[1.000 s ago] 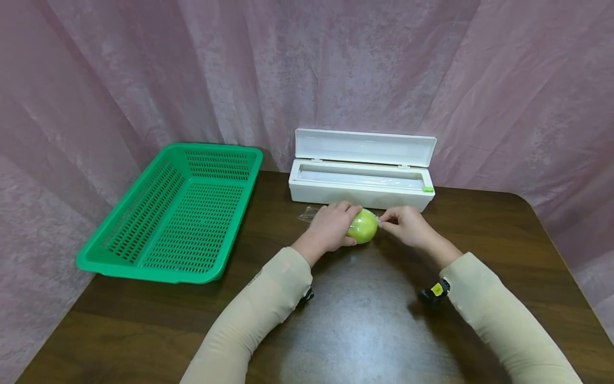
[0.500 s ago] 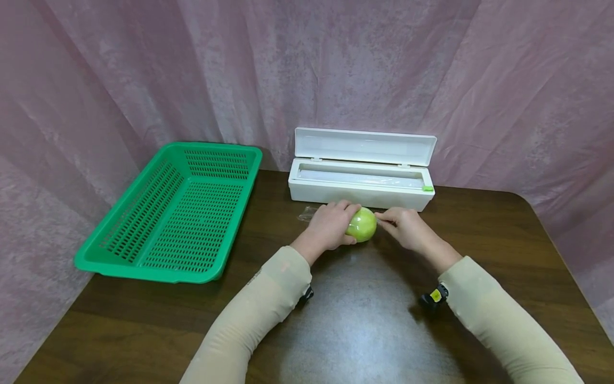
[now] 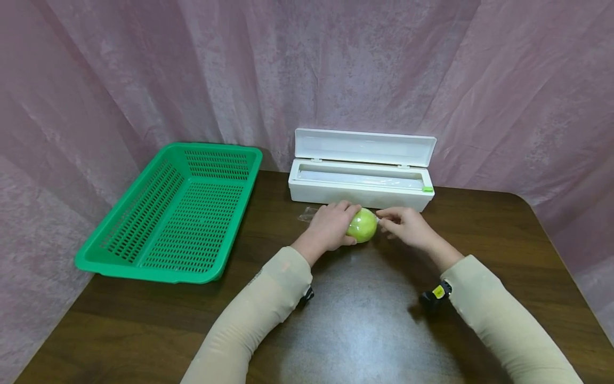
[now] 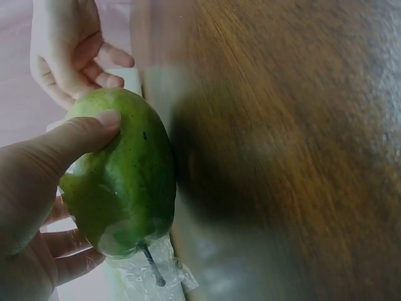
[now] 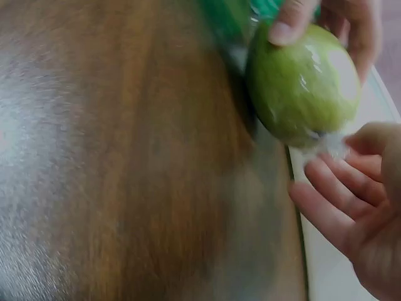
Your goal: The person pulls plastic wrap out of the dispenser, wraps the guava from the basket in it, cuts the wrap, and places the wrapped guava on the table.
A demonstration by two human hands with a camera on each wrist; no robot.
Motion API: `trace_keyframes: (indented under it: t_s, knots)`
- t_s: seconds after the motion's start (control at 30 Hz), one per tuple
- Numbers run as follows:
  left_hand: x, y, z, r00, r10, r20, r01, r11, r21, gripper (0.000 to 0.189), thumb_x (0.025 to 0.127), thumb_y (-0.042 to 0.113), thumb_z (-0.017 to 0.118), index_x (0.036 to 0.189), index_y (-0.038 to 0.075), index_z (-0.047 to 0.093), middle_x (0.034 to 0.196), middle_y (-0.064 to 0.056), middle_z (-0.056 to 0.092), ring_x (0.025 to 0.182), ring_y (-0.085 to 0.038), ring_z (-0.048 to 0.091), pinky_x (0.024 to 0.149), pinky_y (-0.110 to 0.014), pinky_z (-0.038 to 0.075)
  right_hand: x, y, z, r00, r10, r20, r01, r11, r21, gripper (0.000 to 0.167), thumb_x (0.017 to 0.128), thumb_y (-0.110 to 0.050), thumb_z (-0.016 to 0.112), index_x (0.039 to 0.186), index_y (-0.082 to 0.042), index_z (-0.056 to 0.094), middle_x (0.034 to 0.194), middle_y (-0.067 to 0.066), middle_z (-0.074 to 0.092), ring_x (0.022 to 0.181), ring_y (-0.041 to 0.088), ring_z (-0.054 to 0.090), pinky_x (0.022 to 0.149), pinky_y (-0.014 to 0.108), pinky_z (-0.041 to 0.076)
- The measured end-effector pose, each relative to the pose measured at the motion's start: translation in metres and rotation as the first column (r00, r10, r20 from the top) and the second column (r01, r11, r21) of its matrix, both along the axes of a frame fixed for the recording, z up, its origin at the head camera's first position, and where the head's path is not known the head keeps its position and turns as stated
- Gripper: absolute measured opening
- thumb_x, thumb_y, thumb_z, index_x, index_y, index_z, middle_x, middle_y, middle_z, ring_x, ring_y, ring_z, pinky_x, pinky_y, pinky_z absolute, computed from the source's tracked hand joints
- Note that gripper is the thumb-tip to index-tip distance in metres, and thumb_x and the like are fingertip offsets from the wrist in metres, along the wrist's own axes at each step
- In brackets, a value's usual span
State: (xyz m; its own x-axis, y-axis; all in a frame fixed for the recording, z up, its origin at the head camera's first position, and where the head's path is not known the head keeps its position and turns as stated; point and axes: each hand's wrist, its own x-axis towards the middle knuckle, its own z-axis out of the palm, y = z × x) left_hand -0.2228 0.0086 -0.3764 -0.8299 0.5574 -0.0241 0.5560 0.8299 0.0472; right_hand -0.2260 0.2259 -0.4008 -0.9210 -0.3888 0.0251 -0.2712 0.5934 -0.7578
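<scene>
A green pear (image 3: 362,225) wrapped in clear plastic film is held on its side, close over the brown table. My left hand (image 3: 331,224) grips it from the left, thumb on its near side and fingers round the far side. In the left wrist view the pear's dark stem (image 4: 153,266) sticks out beside loose, crinkled film (image 4: 166,276). At the pear's other end, my right hand (image 3: 405,226) pinches a short gathered tuft of film (image 5: 335,145) between thumb and forefinger. The other right fingers are spread loosely in the right wrist view.
Just behind the hands stands a white film dispenser box (image 3: 362,196) with its lid (image 3: 364,146) up, a film roll (image 3: 360,178) inside and a green slider (image 3: 428,189). A green plastic basket (image 3: 192,229) sits at the left. Pink curtain hangs behind.
My right fingers have shifted slightly at the film tuft, closing in against the pear and then drawing back a little to the right. The left hand keeps its hold on the pear.
</scene>
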Motion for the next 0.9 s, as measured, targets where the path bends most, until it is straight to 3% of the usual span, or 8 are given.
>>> trace_keyframes:
  t_s: [0.1, 0.27, 0.4, 0.53, 0.63, 0.73, 0.83, 0.9]
  knots:
    - [0.000, 0.000, 0.000, 1.000, 0.002, 0.002, -0.002, 1.000, -0.001, 0.081, 0.079, 0.052, 0.070, 0.145, 0.017, 0.038, 0.138, -0.003, 0.047, 0.121, -0.024, 0.050, 0.096, -0.039, 0.046, -0.003, 0.005, -0.003, 0.978, 0.009, 0.209, 0.021, 0.989, -0.144, 0.040, 0.099, -0.020, 0.050, 0.124, 0.011, 0.055, 0.104, 0.028, 0.064, 0.086, 0.025, 0.067, 0.068, 0.037, 0.058]
    - [0.001, 0.000, 0.000, 1.000, -0.001, -0.007, 0.001, 1.000, -0.004, 0.081, 0.079, 0.052, 0.070, 0.144, 0.017, 0.038, 0.138, -0.003, 0.048, 0.120, -0.023, 0.051, 0.096, -0.039, 0.046, -0.007, 0.005, -0.008, 0.921, 0.004, 0.388, 0.106, 0.959, -0.261, 0.046, 0.097, -0.024, 0.055, 0.121, 0.014, 0.054, 0.092, 0.015, 0.067, 0.081, 0.016, 0.067, 0.071, 0.035, 0.058]
    - [0.001, 0.000, 0.000, 1.000, -0.004, -0.008, 0.004, 1.000, -0.005, 0.080, 0.079, 0.052, 0.070, 0.144, 0.017, 0.039, 0.138, -0.003, 0.047, 0.120, -0.024, 0.051, 0.096, -0.039, 0.046, -0.009, 0.003, -0.010, 0.868, -0.010, 0.496, 0.217, 0.906, -0.362, 0.030, 0.094, -0.016, 0.059, 0.111, 0.009, 0.060, 0.084, 0.002, 0.064, 0.076, 0.010, 0.063, 0.072, 0.030, 0.058]
    - [0.001, 0.001, 0.001, 1.000, -0.010, -0.009, 0.010, 1.000, -0.009, 0.080, 0.079, 0.052, 0.070, 0.144, 0.018, 0.039, 0.138, -0.003, 0.048, 0.120, -0.024, 0.051, 0.096, -0.039, 0.046, -0.007, 0.002, -0.010, 0.830, -0.003, 0.557, 0.293, 0.853, -0.432, 0.010, 0.093, -0.009, 0.059, 0.089, -0.008, 0.068, 0.080, -0.001, 0.063, 0.073, 0.008, 0.062, 0.072, 0.026, 0.057]
    - [0.002, 0.001, 0.002, 1.000, -0.013, -0.009, 0.013, 1.000, -0.014, 0.080, 0.079, 0.052, 0.070, 0.144, 0.018, 0.039, 0.138, -0.002, 0.047, 0.120, -0.023, 0.051, 0.096, -0.039, 0.046, -0.006, 0.001, -0.010, 0.825, 0.004, 0.565, 0.315, 0.827, -0.465, 0.019, 0.093, -0.005, 0.058, 0.080, -0.014, 0.068, 0.079, -0.002, 0.064, 0.072, 0.007, 0.062, 0.072, 0.025, 0.057]
    - [0.002, 0.002, 0.002, 1.000, -0.014, -0.010, 0.014, 1.000, -0.021, 0.080, 0.079, 0.052, 0.070, 0.144, 0.018, 0.038, 0.138, -0.002, 0.047, 0.119, -0.023, 0.051, 0.096, -0.039, 0.046, -0.006, -0.001, -0.010, 0.836, 0.003, 0.549, 0.314, 0.818, -0.481, 0.021, 0.093, -0.002, 0.056, 0.078, -0.013, 0.066, 0.080, -0.002, 0.063, 0.070, 0.008, 0.061, 0.072, 0.025, 0.057]
    - [0.002, 0.002, 0.001, 1.000, -0.013, -0.012, 0.013, 1.000, -0.024, 0.080, 0.079, 0.053, 0.070, 0.144, 0.018, 0.038, 0.138, -0.002, 0.047, 0.119, -0.023, 0.051, 0.096, -0.039, 0.046, -0.006, -0.002, -0.012, 0.853, -0.008, 0.522, 0.296, 0.831, -0.471, 0.015, 0.093, -0.003, 0.056, 0.081, -0.009, 0.064, 0.081, -0.003, 0.062, 0.070, 0.008, 0.060, 0.072, 0.026, 0.057]
    - [0.002, 0.002, 0.001, 1.000, -0.011, -0.010, 0.011, 1.000, -0.022, 0.080, 0.079, 0.052, 0.070, 0.144, 0.018, 0.038, 0.138, -0.002, 0.047, 0.119, -0.023, 0.051, 0.096, -0.039, 0.046, -0.005, -0.002, -0.011, 0.868, -0.040, 0.495, 0.282, 0.860, -0.425, 0.008, 0.093, -0.007, 0.058, 0.089, -0.003, 0.064, 0.082, 0.000, 0.062, 0.071, 0.009, 0.061, 0.073, 0.029, 0.057]
